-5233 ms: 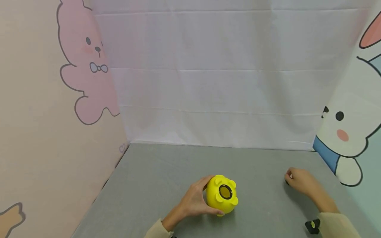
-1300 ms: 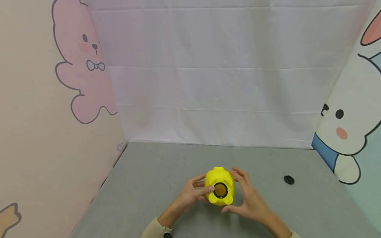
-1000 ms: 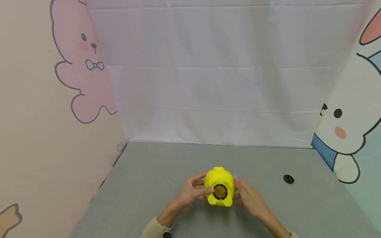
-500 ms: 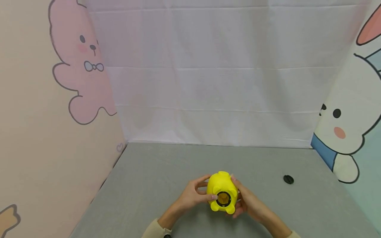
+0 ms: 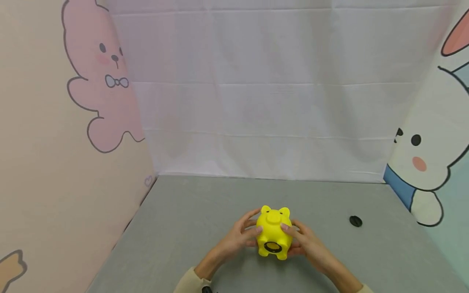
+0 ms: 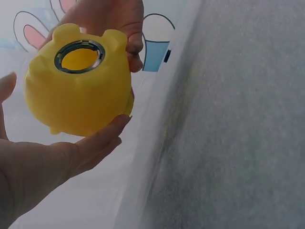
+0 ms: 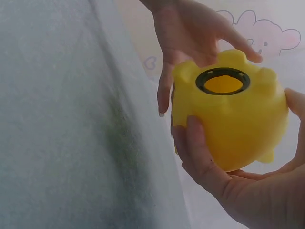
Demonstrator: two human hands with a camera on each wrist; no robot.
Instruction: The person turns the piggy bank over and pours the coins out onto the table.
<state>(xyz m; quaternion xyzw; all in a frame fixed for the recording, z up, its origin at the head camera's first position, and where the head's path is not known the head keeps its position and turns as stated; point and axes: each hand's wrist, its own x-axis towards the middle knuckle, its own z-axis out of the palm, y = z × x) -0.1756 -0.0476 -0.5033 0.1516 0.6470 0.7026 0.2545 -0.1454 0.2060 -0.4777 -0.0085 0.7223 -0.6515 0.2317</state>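
Observation:
A yellow piggy bank (image 5: pixel 272 234) is up between the two hands, its face toward the head camera. Its underside has a round hole with a black rim (image 7: pixel 222 81), seen in both wrist views. My right hand (image 5: pixel 311 246) grips it from the right, thumb on the front beside the snout, fingers round the side. On the left side, my left hand (image 5: pixel 234 240) has its fingers spread and fairly straight; fingertips lie against the bank in the left wrist view, the thumb standing off it. A black oval plug (image 5: pixel 355 221) lies on the table to the right.
The grey cloth-covered table (image 5: pixel 205 203) stretches in front of me. A white sheet (image 5: pixel 238 101) hangs behind its far edge. Walls with cartoon animals (image 5: pixel 104 81) close in both sides.
The right hand has left the plug on the table and come over to the bank. The bank has tipped from hole toward the camera to face toward it; the left hand's grip has loosened.

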